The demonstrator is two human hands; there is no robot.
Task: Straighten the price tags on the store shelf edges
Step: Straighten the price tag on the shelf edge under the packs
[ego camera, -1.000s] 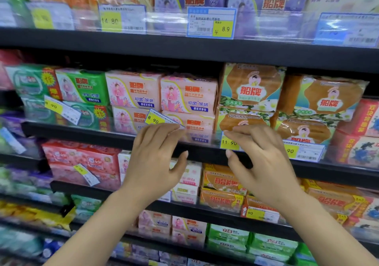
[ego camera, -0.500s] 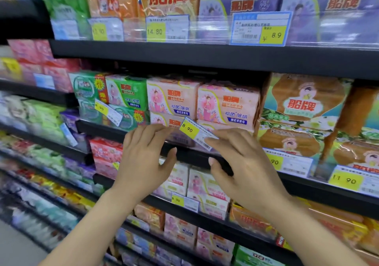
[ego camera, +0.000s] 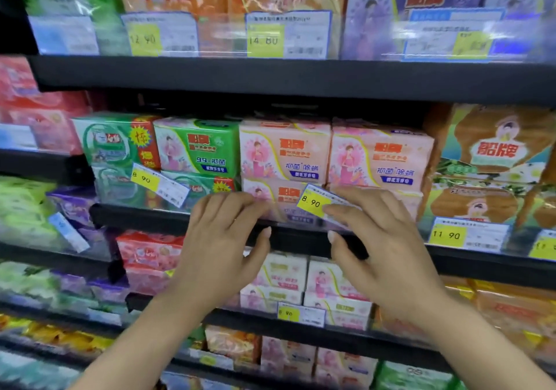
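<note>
Fingers: left hand (ego camera: 221, 248) lies flat with straight fingers on the clear strip at the shelf edge (ego camera: 168, 219), holding nothing; right hand (ego camera: 380, 249) also spread, its fingers (ego camera: 350, 209) resting on the right part of the tilted tag, no pinch visible.
Shelf: black edge runs across mid-frame, with pink soap packs (ego camera: 285, 152) behind it.
Task tag: the 8.90 price tag (ego camera: 314, 202) sits askew between the two hands, left end high, right end dipping under the right fingers.
Next crooked one: a second 8.90 tag (ego camera: 159, 184) further left, tilted the same way, untouched.
Straight one: the 11.90 tag (ego camera: 467, 235) to the right looks level.
Handling: likely thin card, light, bends easily; probably best nudged by its two ends and slid level behind the strip, not pulled.
Hidden: the tag's right end and barcode are covered; upper-shelf tags are blurred; whether the tag sits inside the strip, cannot tell.
</note>
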